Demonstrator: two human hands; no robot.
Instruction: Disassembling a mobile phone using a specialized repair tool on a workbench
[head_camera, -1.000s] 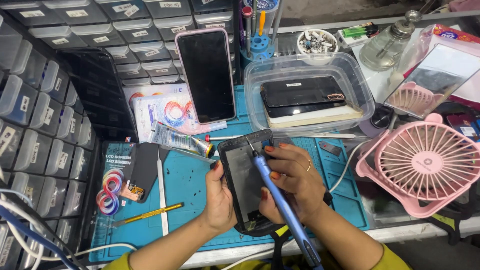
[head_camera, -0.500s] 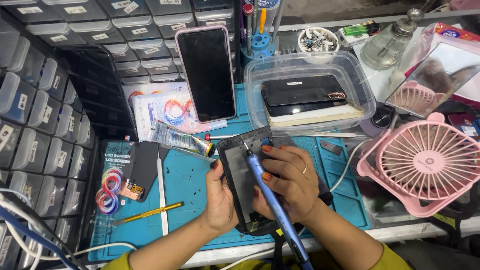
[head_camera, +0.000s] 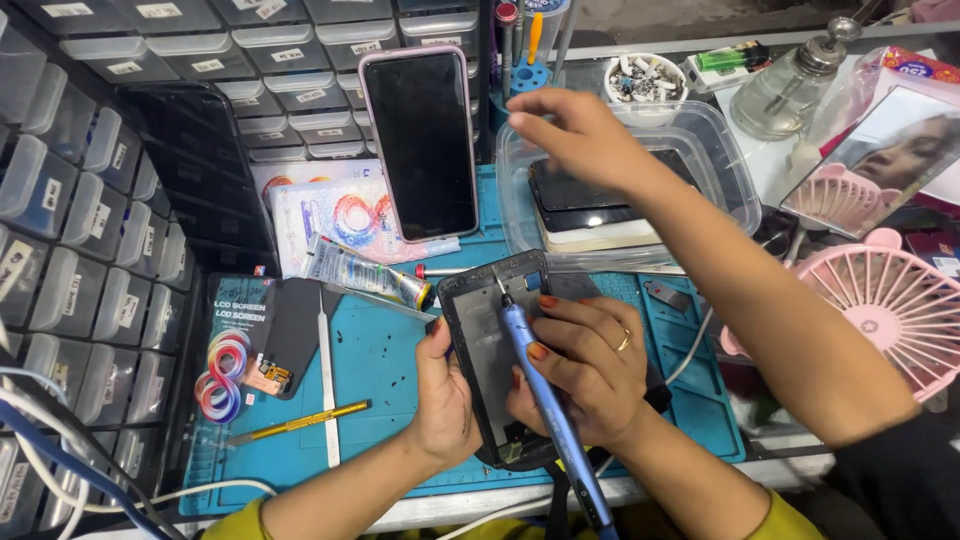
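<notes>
My left hand (head_camera: 443, 395) grips the left edge of an opened dark phone frame (head_camera: 487, 350) that lies on the blue work mat (head_camera: 380, 380). My right hand (head_camera: 580, 365) holds a blue pen-shaped tool (head_camera: 540, 385) with its tip pressed near the frame's top. My right fingers also rest on the frame's right side. Another person's hand (head_camera: 575, 135) reaches in from the right over the clear plastic box (head_camera: 720, 165), which holds dark phone parts.
A pink-cased phone (head_camera: 422, 145) leans upright against drawer cabinets (head_camera: 90, 200). A glue tube (head_camera: 365, 272), a white spudger (head_camera: 327, 380) and a yellow tool (head_camera: 300, 423) lie on the mat. A pink fan (head_camera: 890, 305) stands at the right, a glass bottle (head_camera: 790, 85) behind.
Another person's hand and arm have come in from the right and now hover over the clear box. My own hands stay on the frame with the tool.
</notes>
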